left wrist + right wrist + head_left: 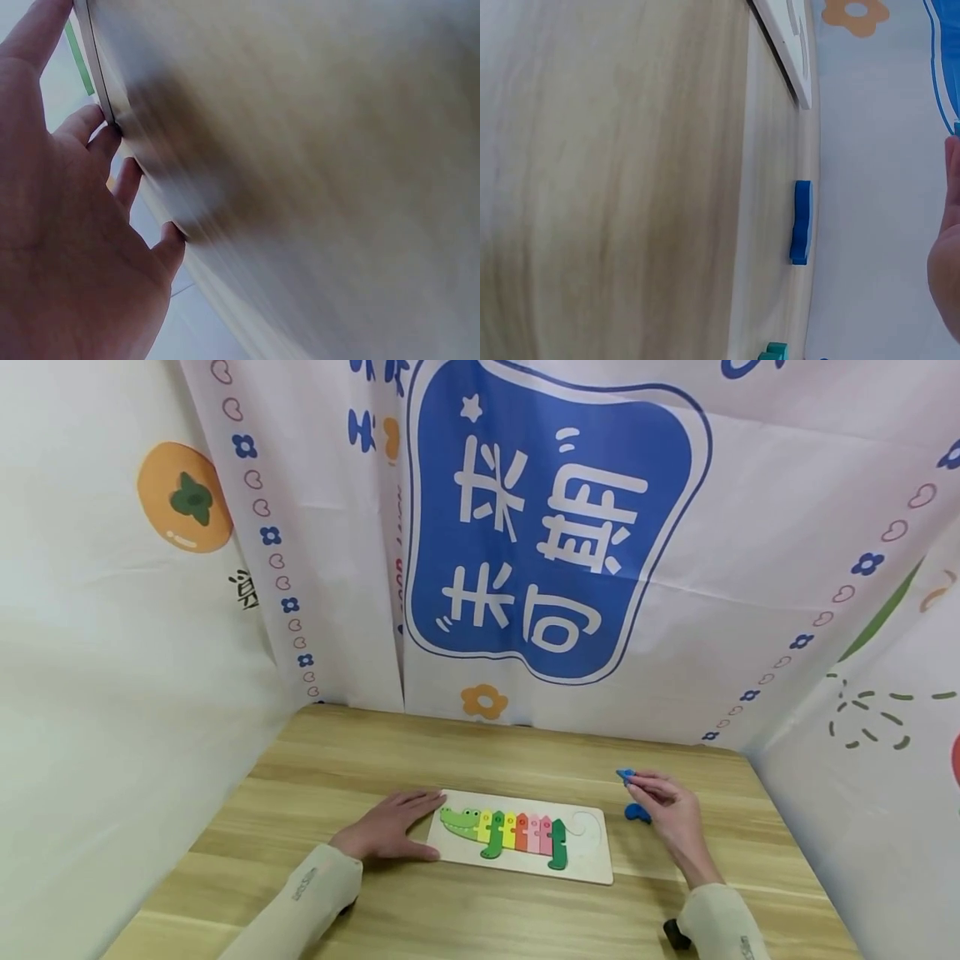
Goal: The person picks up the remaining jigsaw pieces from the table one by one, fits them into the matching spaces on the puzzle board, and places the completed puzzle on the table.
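A pale wooden puzzle board (592, 867) with a colourful crocodile lies on the table. Its green head, several coloured body pieces and dark green legs sit in the board; a bare curled outline shows at the right end. My left hand (384, 828) spreads along the board's left edge, fingers fairly straight, the fingertips at its rim in the left wrist view. Above the table, right of the board, my right hand (675, 817) pinches a small blue puzzle piece (624, 774) between thumb and fingers. A second blue piece (637, 812) lies on the table beneath that hand.
In the right wrist view a teal piece (775, 351) lies farther along the table from the blue one. The wooden table (465, 918) ends at printed white cloth (337, 568) hanging behind it and at both sides.
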